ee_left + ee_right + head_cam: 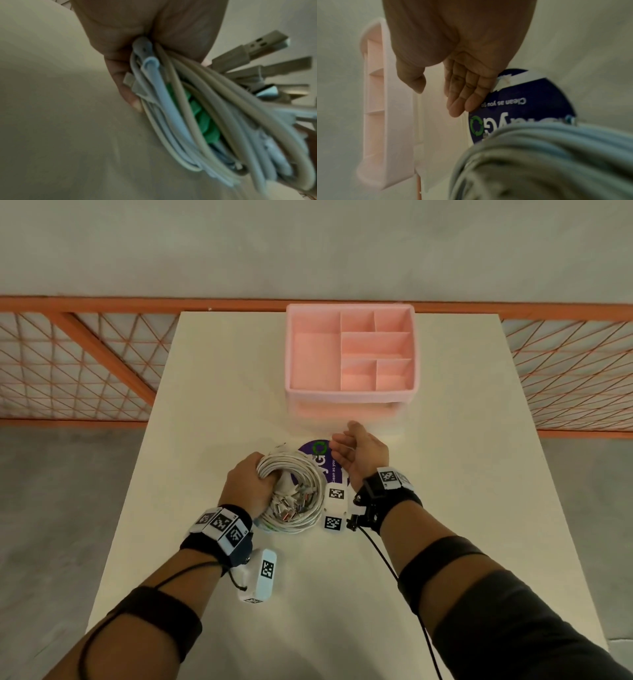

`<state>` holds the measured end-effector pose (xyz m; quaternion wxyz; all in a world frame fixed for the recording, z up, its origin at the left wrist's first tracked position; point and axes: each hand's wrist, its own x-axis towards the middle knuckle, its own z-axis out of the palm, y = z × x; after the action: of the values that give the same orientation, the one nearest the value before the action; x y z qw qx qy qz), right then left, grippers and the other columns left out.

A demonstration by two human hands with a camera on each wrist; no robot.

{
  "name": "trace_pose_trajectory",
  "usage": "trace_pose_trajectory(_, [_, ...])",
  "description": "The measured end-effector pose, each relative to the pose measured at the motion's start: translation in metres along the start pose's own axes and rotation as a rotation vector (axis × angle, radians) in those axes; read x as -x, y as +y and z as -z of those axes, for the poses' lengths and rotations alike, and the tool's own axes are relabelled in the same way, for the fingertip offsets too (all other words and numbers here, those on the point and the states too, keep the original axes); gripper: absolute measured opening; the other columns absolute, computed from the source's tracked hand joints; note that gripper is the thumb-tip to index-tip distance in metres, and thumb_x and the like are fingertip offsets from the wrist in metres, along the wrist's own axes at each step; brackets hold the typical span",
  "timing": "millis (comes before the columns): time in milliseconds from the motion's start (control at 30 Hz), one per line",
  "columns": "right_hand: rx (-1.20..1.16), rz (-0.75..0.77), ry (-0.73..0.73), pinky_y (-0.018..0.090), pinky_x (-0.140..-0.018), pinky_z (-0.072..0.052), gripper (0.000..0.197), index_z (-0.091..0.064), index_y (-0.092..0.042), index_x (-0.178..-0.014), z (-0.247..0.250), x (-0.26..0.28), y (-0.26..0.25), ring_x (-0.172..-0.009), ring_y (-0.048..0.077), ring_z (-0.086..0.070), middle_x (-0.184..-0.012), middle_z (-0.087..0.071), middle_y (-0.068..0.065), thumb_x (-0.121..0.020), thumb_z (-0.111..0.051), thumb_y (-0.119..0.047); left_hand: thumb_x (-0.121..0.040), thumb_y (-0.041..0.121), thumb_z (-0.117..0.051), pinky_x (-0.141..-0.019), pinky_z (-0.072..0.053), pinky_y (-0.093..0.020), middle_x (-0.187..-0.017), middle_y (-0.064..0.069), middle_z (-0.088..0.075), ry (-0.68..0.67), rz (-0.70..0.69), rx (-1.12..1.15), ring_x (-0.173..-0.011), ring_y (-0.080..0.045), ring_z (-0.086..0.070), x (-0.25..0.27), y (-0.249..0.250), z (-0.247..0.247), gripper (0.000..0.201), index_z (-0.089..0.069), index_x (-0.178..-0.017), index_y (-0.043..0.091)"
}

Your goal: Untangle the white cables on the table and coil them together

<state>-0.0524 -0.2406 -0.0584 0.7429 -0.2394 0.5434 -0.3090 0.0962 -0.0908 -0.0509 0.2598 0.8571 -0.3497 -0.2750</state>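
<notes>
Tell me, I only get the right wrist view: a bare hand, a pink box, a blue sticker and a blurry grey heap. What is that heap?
Observer: A coil of white cables, which the left hand grips at its left side.
Operator: Is the pink box empty?
Observer: The organizer shows six compartments from above, all bare.
Operator: Any plugs in that coil?
Observer: Yes, the left wrist view shows metal USB plugs fanning out past the fingers.
Operator: Does my right hand touch the coil?
Observer: No, the right hand hovers open just beyond it, over the sticker.
</notes>
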Motion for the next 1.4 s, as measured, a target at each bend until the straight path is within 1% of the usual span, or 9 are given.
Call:
trace_pose_trajectory(167, [-0.031,-0.044,0.006,0.032,-0.062,-0.057,0.030,-0.063,0.000,-0.107,0.019,0.026,0.017,-0.066,0.024,-0.069,-0.080,-0.070,0.014,-0.088,-0.068,-0.023,-0.091,0.030,-0.065,-0.069,-0.040,-0.031,-0.083,0.003,-0.067,0.007,-0.112,0.067,-0.079,-0.020,-0.062,0.020,0.007,0.029,0.012,-0.064,-0.089,0.018])
trace_pose_trajectory(367, [-0.052,-0.058,-0.004,0.037,-0.072,-0.057,0.027,-0.064,-0.002,-0.106,0.032,0.053,0.033,-0.066,0.023,-0.069,-0.079,-0.069,0.012,-0.088,-0.068,-0.021,-0.090,0.028,-0.067,-0.068,-0.039,-0.030,-0.079,0.005,-0.065,0.047,-0.176,0.115,-0.077,-0.019,-0.061,0.014,0.044,0.049,0.012,-0.063,-0.087,0.017])
trace_pose_trajectory(467, [-0.047,-0.051,-0.010,0.045,-0.083,-0.058,0.038,-0.064,0.004,-0.114,0.038,0.064,0.042,-0.077,0.028,-0.070,-0.094,-0.071,0.022,-0.088,-0.068,-0.023,-0.090,0.030,-0.067,-0.068,-0.036,-0.029,-0.077,0.007,-0.063,0.022,-0.189,0.092,-0.077,-0.021,-0.059,-0.001,0.065,0.042,0.012,-0.062,-0.085,0.020])
trace_pose_trajectory(600, [-0.028,-0.056,-0.068,0.044,-0.087,-0.057,0.028,-0.065,0.000,-0.109,0.047,0.070,0.044,-0.088,0.032,-0.072,-0.104,-0.071,0.022,-0.093,-0.065,-0.023,-0.089,0.031,-0.067,-0.074,-0.045,-0.032,-0.094,-0.008,-0.071,-0.074,-0.129,0.043,-0.087,-0.029,-0.064,-0.030,0.084,0.017,0.021,-0.069,-0.096,0.011])
trace_pose_trajectory(767, [-0.014,-0.076,-0.117,0.045,-0.085,-0.058,0.029,-0.058,0.001,-0.115,0.052,0.064,0.042,-0.091,0.035,-0.072,-0.112,-0.070,0.024,-0.095,-0.062,-0.020,-0.089,0.032,-0.064,-0.068,-0.040,-0.028,-0.092,-0.005,-0.069,-0.148,-0.088,-0.033,-0.079,-0.025,-0.061,-0.059,0.106,-0.007,0.013,-0.069,-0.091,0.020])
trace_pose_trajectory(933, [-0.041,-0.088,-0.152,0.058,-0.096,-0.051,0.042,-0.059,0.004,-0.117,0.054,0.059,0.045,-0.092,0.037,-0.068,-0.114,-0.068,0.025,-0.088,-0.070,-0.025,-0.087,0.028,-0.067,-0.073,-0.048,-0.029,-0.099,-0.005,-0.073,-0.210,0.018,0.011,-0.087,-0.026,-0.067,-0.078,0.119,-0.033,0.023,-0.073,-0.103,0.013])
trace_pose_trajectory(1100, [-0.062,-0.097,-0.160,0.049,-0.082,-0.058,0.056,-0.052,0.015,-0.123,0.054,0.057,0.044,-0.094,0.037,-0.070,-0.114,-0.068,0.028,-0.088,-0.070,-0.025,-0.085,0.030,-0.068,-0.057,-0.042,-0.026,-0.097,-0.010,-0.073,-0.215,0.157,0.044,-0.080,-0.029,-0.066,-0.087,0.116,-0.054,0.027,-0.071,-0.099,0.008])
trace_pose_trajectory(1233, [-0.057,-0.113,-0.175,0.047,-0.080,-0.059,0.048,-0.054,0.013,-0.121,0.053,0.056,0.041,-0.093,0.036,-0.068,-0.112,-0.068,0.028,-0.091,-0.067,-0.021,-0.085,0.032,-0.066,-0.070,-0.049,-0.031,-0.103,-0.007,-0.072,-0.088,0.192,0.113,-0.084,-0.030,-0.066,-0.089,0.116,-0.063,0.028,-0.069,-0.105,0.014])
trace_pose_trajectory(1400, [-0.059,-0.121,-0.166,0.046,-0.081,-0.058,0.043,-0.058,0.009,-0.118,0.052,0.055,0.040,-0.085,0.031,-0.069,-0.101,-0.072,0.022,-0.090,-0.069,-0.022,-0.090,0.028,-0.067,-0.091,-0.051,-0.039,-0.126,-0.011,-0.064,0.080,0.218,0.220,-0.109,-0.037,-0.063,-0.082,0.120,-0.068,0.045,-0.050,-0.129,0.011])
